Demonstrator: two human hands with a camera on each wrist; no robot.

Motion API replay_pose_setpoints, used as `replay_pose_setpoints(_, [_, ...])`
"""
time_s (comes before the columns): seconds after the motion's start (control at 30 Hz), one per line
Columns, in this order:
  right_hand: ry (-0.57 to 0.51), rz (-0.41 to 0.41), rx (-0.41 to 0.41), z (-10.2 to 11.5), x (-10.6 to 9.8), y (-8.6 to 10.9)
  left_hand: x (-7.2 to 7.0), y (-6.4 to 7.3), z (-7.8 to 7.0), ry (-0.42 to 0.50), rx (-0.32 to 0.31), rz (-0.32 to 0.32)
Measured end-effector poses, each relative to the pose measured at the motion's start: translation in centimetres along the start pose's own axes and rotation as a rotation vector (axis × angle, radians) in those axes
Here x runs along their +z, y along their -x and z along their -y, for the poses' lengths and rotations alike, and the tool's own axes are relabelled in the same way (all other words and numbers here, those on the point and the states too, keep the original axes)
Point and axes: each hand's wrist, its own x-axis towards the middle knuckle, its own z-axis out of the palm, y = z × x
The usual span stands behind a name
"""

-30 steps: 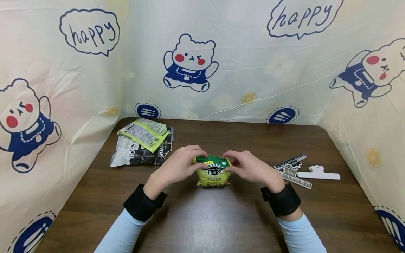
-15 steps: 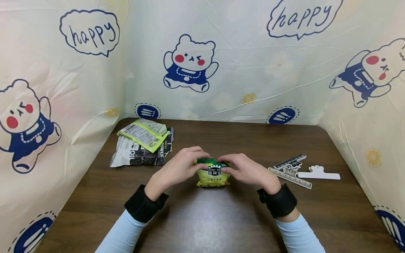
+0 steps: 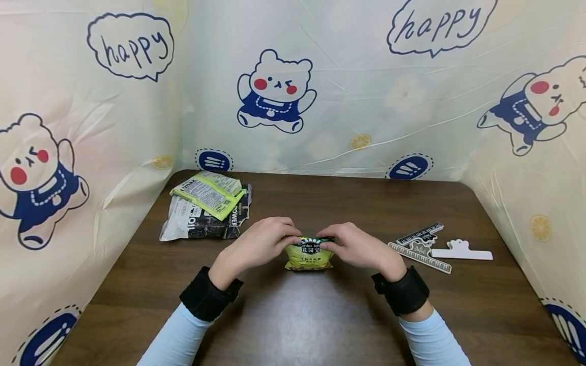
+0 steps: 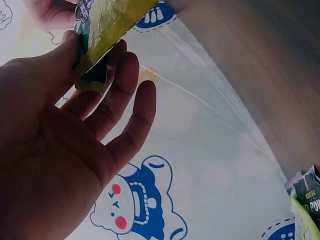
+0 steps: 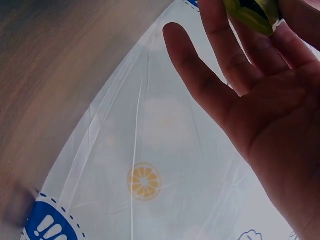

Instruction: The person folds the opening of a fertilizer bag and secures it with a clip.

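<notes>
A small yellow bag (image 3: 309, 259) with a green top and a black "Garden baby" label stands upright on the brown table. My left hand (image 3: 261, 243) pinches its upper left corner between thumb and fingers. At the upper right corner, my right hand (image 3: 359, 246) pinches it the same way. The green top edge is folded back, mostly hidden behind the fingers. In the left wrist view, the folded end of the bag (image 4: 110, 37) lies between thumb and index finger, the other fingers spread. A yellow-green corner shows by the thumb of the right hand (image 5: 280, 110) in the right wrist view.
Two packets lie at the back left: a lime green one (image 3: 212, 193) on top of a black and white one (image 3: 201, 223). To the right are a white bag clip (image 3: 462, 254), a grey clip (image 3: 421, 256) and a black clip (image 3: 418, 234). A printed curtain surrounds the table (image 3: 302, 325).
The bag's green top has been folded down, so the bag looks shorter. Both hands have sunk slightly with it, and the right hand has shifted a little to the left.
</notes>
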Motion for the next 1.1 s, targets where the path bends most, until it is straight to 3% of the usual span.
replay_pose_setpoints(0.5, [-0.021,-0.032,-0.014,-0.39,0.12,-0.18,0.42,-0.13,-0.19,-0.004,-0.029,-0.073])
replay_pose_setpoints(0.67, [-0.001,-0.047,-0.028,-0.34,0.18,-0.16,0.44,-0.17,-0.24,-0.019,-0.032,-0.076])
replay_pose_setpoints(0.9, [-0.003,-0.092,-0.038,-0.65,0.02,0.06,0.29,-0.03,-0.53,-0.114,-0.043,-0.076])
replay_pose_setpoints(1.1, [-0.007,-0.097,-0.043,-0.86,-0.07,0.02,0.23,-0.01,-0.62,-0.122,-0.045,-0.071])
